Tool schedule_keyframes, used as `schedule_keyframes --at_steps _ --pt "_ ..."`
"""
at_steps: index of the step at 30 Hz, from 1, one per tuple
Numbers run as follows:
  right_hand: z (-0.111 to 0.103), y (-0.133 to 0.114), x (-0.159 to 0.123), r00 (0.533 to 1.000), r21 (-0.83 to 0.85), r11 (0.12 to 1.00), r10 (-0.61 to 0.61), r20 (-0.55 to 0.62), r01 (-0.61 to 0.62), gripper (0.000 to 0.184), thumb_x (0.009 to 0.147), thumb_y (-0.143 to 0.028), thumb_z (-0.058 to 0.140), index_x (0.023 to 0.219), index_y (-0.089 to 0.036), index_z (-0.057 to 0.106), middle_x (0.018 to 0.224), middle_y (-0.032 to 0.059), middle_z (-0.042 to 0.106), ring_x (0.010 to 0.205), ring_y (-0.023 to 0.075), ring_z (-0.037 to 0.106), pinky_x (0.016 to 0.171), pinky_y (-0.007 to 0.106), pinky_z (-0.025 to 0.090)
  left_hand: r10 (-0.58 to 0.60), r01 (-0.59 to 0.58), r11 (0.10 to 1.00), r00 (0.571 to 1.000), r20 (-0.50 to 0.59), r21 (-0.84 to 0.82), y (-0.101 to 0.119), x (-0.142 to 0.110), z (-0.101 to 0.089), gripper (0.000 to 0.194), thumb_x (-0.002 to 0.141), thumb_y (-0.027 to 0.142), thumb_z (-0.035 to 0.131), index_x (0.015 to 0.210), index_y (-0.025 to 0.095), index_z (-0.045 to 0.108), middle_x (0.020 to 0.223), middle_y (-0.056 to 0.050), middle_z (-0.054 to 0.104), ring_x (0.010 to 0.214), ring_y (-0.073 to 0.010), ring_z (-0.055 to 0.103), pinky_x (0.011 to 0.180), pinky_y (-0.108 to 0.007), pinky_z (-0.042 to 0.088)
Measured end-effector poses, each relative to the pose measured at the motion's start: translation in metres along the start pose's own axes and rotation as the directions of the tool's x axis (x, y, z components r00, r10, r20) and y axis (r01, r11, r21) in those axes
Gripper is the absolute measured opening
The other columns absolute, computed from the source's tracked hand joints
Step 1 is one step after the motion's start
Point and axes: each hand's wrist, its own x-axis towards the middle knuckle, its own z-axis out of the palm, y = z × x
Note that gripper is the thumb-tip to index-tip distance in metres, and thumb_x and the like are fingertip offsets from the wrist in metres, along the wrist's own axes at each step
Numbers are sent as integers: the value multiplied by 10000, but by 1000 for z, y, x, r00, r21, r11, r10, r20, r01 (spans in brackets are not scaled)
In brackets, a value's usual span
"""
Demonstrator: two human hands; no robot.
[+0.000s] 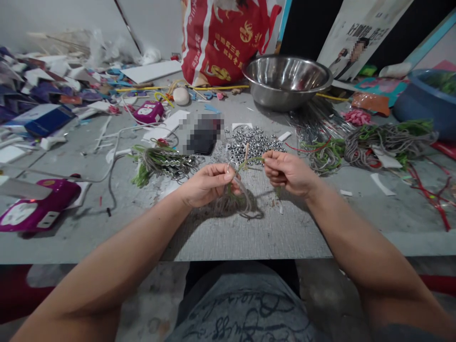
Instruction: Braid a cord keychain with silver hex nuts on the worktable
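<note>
Head view, centre: left hand (213,183) and right hand (289,173), fingertips pinched together, hold green cord (254,161) running left-to-right between them.

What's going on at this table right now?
A person is working cord with both hands over the table. The left hand holds grey cord, and the right hand pinches a green strand stretching between them. Loose silvery beads lie just beyond, cord bundles on either side, and a steel bowl stands farther back.
</note>
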Motion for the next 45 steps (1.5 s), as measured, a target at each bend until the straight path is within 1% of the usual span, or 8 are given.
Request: schedule_keyframes --at_steps 10,19,26,31,35,38,42,45 --pt "7 14 4 991 -84 995 71 115 -62 191 744 -328 657 752 -163 562 611 -25 609 487 64 523 458 193 405 74 -73 997 997 -18 23 -1 3 5 167 694 254 730 653 133 621 723 -27 674 713 -140 640 735 -260 471" --pt "3 15 5 993 -12 997 75 96 -74 186 711 -308 690 738 -160 580 579 -32 607 461 62 521 455 191 423 114 -116 993 990 -85 -21 4 1 2 181 668 254 746 657 135 610 674 -13 656 633 -116 639 626 -207 499" --pt "-2 17 5 980 -79 986 158 120 -150 177 735 -311 665 745 -151 588 489 -65 521 390 44 431 398 176 362 303 -314 949 911 -279 4 23 2 -7 170 788 213 611 632 166 563 606 32 594 478 -57 541 535 -188 498" --pt "-2 17 6 986 -73 989 138 93 -131 161 732 -310 660 744 -164 594 613 -22 600 473 69 507 463 211 415 279 -288 958 934 -225 -9 21 1 -9 142 724 217 670 648 162 563 673 19 619 529 -76 594 567 -194 529" --pt "1 19 8 999 -193 981 -27 -36 19 169 777 -316 613 886 -189 632 863 28 650 746 115 585 689 279 469 249 -252 968 956 -155 -2 17 0 -6 171 696 245 703 643 148 573 707 -1 632 536 -79 601 555 -190 524" --pt "6 20 7 948 -381 897 -291 -130 223 244 810 -366 565 998 -222 627 1041 37 639 972 155 553 897 363 407 190 -191 982 977 -93 2 13 -1 -1 188 683 262 723 663 134 588 729 -12 641 542 -88 604 557 -212 528" --pt "15 19 2 910 -544 775 -412 -47 322 304 844 -408 494 1077 -246 601 1198 39 587 1121 187 488 985 417 324 97 -97 995 995 -20 -2 5 1 6 186 680 254 733 679 129 595 760 -16 655 558 -102 615 570 -230 534" --pt "20 19 1 931 -570 752 -358 71 332 251 815 -379 526 992 -226 615 1041 38 631 995 176 540 925 386 365 60 -60 998 998 15 0 1 1 7 180 690 255 728 680 129 601 761 -14 656 567 -105 624 575 -227 528"
